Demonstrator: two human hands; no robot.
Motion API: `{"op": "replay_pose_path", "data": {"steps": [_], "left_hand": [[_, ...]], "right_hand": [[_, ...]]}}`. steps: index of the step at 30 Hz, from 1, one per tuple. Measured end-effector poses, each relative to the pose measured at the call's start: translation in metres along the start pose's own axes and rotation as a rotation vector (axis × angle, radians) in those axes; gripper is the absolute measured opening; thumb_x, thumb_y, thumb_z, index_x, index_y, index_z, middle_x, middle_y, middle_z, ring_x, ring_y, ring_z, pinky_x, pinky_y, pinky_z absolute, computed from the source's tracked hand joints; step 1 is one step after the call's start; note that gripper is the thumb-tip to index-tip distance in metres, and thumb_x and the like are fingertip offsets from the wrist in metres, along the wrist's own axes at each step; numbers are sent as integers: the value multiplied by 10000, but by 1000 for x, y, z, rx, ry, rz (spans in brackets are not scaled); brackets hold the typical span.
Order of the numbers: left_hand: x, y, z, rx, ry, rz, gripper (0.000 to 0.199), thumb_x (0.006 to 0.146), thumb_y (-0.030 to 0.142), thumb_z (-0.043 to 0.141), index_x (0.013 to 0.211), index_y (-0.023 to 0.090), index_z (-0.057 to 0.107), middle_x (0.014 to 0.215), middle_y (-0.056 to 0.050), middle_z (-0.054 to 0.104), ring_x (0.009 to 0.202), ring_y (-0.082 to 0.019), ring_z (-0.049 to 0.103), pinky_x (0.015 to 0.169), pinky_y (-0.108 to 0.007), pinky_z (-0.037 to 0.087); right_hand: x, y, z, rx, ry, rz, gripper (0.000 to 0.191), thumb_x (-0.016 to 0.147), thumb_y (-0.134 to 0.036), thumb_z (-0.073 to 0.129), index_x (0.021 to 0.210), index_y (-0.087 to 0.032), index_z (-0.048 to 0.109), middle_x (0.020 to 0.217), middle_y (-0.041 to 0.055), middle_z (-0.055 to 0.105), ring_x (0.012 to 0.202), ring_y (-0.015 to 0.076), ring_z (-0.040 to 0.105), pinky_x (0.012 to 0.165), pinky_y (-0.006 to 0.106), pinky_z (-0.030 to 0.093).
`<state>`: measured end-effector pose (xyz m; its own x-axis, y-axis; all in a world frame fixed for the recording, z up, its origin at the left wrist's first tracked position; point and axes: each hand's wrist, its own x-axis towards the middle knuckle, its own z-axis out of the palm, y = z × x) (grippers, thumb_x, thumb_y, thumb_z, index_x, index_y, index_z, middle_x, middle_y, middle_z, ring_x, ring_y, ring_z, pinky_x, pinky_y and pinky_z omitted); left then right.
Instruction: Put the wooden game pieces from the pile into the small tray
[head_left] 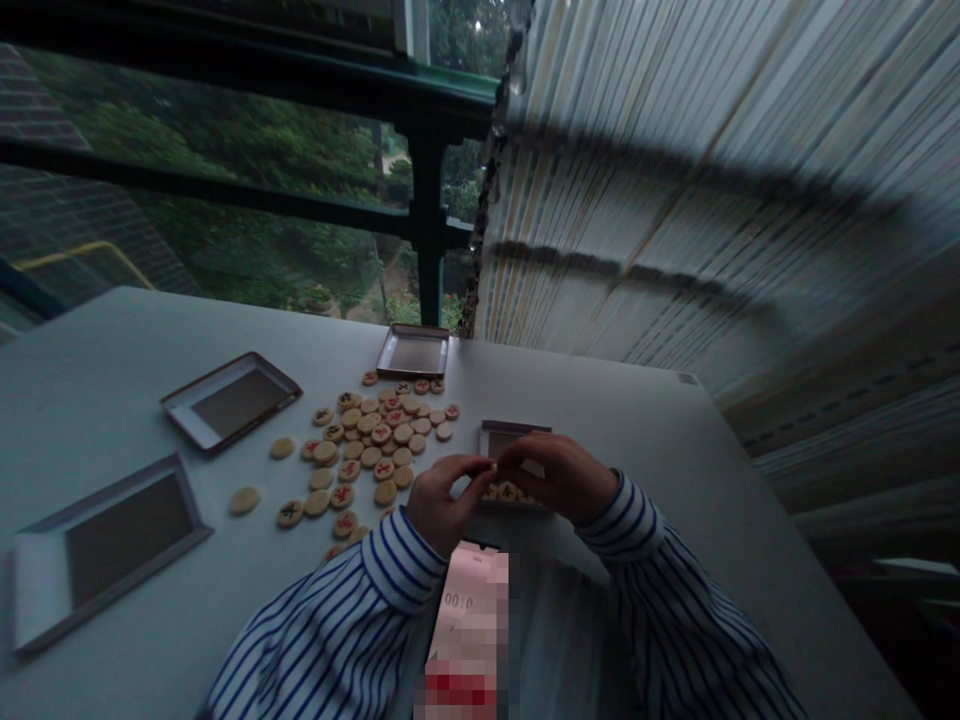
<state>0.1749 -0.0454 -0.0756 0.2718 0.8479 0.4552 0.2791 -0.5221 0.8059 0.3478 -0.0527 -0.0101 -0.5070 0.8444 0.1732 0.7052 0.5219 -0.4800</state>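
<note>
My left hand (447,498) and my right hand (561,474) meet over a small open box (516,426). Their fingertips pinch a pale Chinese chess piece (494,467), mostly hidden by the fingers. Several pieces with dark characters (508,491) lie in a row along the near side of that box, partly covered by my right hand. Left of my hands spreads a loose heap of round wooden Chinese chess pieces (371,425), some face up with red or black characters, others blank side up.
Open shallow box parts lie on the white table (585,400): one at the back (412,374), one at the left (206,446), one at the near left (201,530). A phone (469,590) lies below my hands. Beyond stand a window and a striped curtain (637,200).
</note>
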Motion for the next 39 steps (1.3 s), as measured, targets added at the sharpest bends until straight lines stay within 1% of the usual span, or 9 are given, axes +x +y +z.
{"op": "replay_pose_path", "data": {"steps": [7, 12, 16, 20, 26, 31, 39], "left_hand": [[1, 3, -1, -10, 33, -29, 125, 734, 230, 560, 818, 166, 627, 761, -37, 668, 701, -135, 620, 664, -239, 498], [2, 5, -2, -14, 42, -46, 123, 731, 223, 563, 823, 168, 624, 751, -29, 667, 692, -130, 620, 658, -234, 500], [2, 3, -2, -31, 49, -66, 122, 724, 221, 573, 819, 168, 628, 748, -20, 666, 682, -124, 621, 658, -225, 501], [0, 1, 0, -117, 31, -126, 134, 727, 236, 574, 831, 172, 626, 760, -17, 665, 699, -125, 623, 673, -226, 505], [0, 2, 2, -222, 21, -216, 157, 723, 261, 581, 834, 157, 621, 760, -30, 666, 699, -137, 627, 677, -247, 516], [-1, 1, 4, -260, 7, -237, 172, 722, 275, 577, 836, 151, 614, 762, -39, 670, 701, -145, 633, 678, -256, 524], [0, 3, 1, -187, -18, -210, 166, 723, 252, 572, 847, 149, 613, 791, -42, 670, 720, -142, 631, 690, -254, 519]], "right_hand": [[-1, 1, -2, -24, 19, 32, 129, 781, -245, 508, 841, -166, 589, 751, 38, 630, 699, 117, 566, 639, 221, 422], [-2, 3, -2, -33, 23, 31, 123, 771, -207, 502, 848, -167, 589, 741, 35, 628, 689, 112, 567, 638, 216, 420], [-2, 3, -2, -38, 16, 39, 128, 771, -219, 503, 853, -168, 587, 748, 36, 633, 693, 114, 569, 640, 220, 420], [-1, 2, -2, -30, -5, 49, 147, 771, -226, 504, 878, -165, 585, 764, 40, 637, 708, 120, 576, 644, 223, 423], [-1, 1, -1, -8, -2, 55, 156, 774, -228, 506, 899, -170, 579, 765, 35, 637, 707, 118, 579, 649, 225, 424], [-1, -1, -1, -1, -3, 62, 158, 779, -231, 503, 898, -168, 585, 755, 38, 635, 697, 116, 576, 636, 224, 423], [-1, 0, -1, -20, 6, 45, 173, 789, -254, 498, 907, -175, 598, 755, 33, 639, 698, 114, 574, 643, 220, 422]]}}
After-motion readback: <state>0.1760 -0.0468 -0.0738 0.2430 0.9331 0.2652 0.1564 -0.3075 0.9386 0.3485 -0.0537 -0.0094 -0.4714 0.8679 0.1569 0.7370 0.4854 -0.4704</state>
